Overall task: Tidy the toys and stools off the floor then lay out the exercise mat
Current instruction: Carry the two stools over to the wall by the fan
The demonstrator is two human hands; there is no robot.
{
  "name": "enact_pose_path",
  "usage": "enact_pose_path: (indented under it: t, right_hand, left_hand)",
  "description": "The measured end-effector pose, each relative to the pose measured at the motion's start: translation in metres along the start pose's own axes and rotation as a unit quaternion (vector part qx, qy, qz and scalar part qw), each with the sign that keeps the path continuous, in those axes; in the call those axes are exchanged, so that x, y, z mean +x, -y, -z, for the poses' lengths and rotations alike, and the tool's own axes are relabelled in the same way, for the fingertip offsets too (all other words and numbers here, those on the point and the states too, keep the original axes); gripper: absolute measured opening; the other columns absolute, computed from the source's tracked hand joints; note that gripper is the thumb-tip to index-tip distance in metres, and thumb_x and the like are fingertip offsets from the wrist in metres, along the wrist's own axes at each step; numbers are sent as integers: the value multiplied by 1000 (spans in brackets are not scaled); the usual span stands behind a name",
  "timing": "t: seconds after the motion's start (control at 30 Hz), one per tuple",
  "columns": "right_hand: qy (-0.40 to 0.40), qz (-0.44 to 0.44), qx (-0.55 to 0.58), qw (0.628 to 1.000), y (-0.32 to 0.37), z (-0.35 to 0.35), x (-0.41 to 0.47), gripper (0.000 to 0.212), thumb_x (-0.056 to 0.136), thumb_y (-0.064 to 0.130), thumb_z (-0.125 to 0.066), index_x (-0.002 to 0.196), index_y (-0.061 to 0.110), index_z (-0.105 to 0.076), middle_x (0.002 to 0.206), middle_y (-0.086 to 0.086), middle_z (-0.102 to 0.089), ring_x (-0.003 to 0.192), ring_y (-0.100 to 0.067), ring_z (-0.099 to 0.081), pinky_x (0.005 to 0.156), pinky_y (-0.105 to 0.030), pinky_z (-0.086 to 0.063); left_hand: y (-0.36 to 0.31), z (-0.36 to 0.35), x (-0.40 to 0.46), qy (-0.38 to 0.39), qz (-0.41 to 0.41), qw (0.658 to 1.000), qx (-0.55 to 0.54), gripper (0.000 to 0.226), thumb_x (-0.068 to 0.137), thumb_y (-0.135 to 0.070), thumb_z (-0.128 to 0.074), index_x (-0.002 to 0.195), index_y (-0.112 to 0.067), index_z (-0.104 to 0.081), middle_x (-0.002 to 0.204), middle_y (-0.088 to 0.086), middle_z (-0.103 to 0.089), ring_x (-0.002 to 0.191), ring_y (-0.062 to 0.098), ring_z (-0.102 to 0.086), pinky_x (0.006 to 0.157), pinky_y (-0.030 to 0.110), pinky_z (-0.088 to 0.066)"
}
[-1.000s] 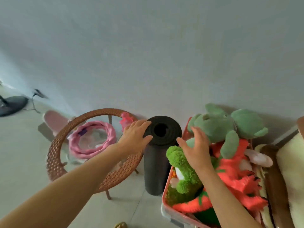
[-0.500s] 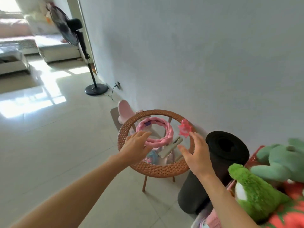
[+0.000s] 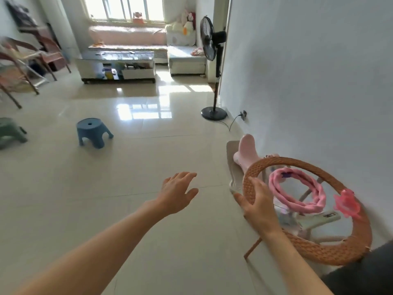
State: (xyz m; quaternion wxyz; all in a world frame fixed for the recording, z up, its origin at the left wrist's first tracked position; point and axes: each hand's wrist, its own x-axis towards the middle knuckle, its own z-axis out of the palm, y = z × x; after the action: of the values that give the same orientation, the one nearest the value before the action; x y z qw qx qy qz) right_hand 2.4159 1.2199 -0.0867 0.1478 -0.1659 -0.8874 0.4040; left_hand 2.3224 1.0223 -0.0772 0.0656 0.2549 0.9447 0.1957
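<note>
A blue plastic stool [image 3: 93,132] stands on the tiled floor at mid left, and a green stool [image 3: 10,132] sits at the left edge. Only the dark top of the rolled black exercise mat [image 3: 368,271] shows at the bottom right corner. My left hand [image 3: 178,192] hovers over bare floor with fingers spread, holding nothing. My right hand [image 3: 256,202] is in front of the near rim of the round wicker side table [image 3: 319,250], fingers apart and empty; whether it touches the rim I cannot tell.
On the glass table top lie a pink twisted ring [image 3: 297,193], a pink toy [image 3: 347,202] and a remote [image 3: 319,218]. A pink slipper-shaped object [image 3: 246,154] sits by the wall. A standing fan [image 3: 212,60], coffee table [image 3: 117,66], sofa [image 3: 136,37] and chairs [image 3: 25,60] lie farther off.
The view has swung left from the toy bin and mat to the open room. Both hands have left the mat and plush toys and moved left, still empty.
</note>
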Motion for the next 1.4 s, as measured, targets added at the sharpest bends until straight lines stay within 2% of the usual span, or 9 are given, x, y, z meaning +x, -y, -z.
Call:
enact_pose_path:
  t: [0.17,0.37,0.6,0.83,0.97,1.2,1.4]
  right_hand:
    - [69,79,-12,994,50,-60,32,61,82,23,-70,134,3,-45,140,-15,-43,135,-26,-34,114,-38,-25]
    - [190,179,0,965,108,-136,69,62,83,26,-68,136,7,-43,143,-12,-41,136,-25,-32,114,-40,-24]
    - [270,241,5,932,134,-175,111,63,86,32,-65,140,12,-38,146,-6,-37,137,-21,-30,114,-42,-25]
    - [307,254,15,917,155,-214,154,65,87,33,-63,142,15,-35,148,-4,-35,139,-19,-27,114,-40,-25]
    - [324,260,4,910,179,-251,177,65,87,34,-62,142,15,-34,148,-2,-34,139,-18,-26,115,-39,-24]
    - [319,249,-1,915,246,-352,234,66,86,35,-63,143,17,-33,149,-1,-33,139,-19,-26,115,-40,-25]
    - [309,228,-3,923,310,-429,283,66,86,36,-62,143,17,-33,149,-1,-34,139,-19,-27,114,-39,-26]
  left_hand:
    - [67,33,-26,-44,101,994,14,52,96,-35,-44,144,-20,-31,149,-1,-37,138,20,-32,111,36,-25]
    - [127,64,-64,-108,249,962,1,53,96,-33,-45,144,-19,-31,150,0,-35,139,18,-31,110,33,-27]
    - [161,75,-63,-149,346,926,-18,54,96,-32,-46,145,-15,-31,150,7,-36,140,20,-30,114,38,-25]
    - [187,87,-32,-180,373,909,-37,53,95,-31,-47,144,-15,-32,148,5,-38,139,20,-32,113,36,-27]
    - [228,101,-13,-189,375,906,-49,54,95,-30,-49,144,-14,-33,148,6,-39,138,21,-34,112,38,-28]
    - [343,148,33,-196,364,908,-65,57,94,-30,-49,146,-16,-28,146,5,-40,137,20,-35,112,38,-28]
    - [439,205,77,-162,351,921,-46,57,95,-32,-47,146,-17,-27,147,3,-38,137,20,-34,111,40,-29]
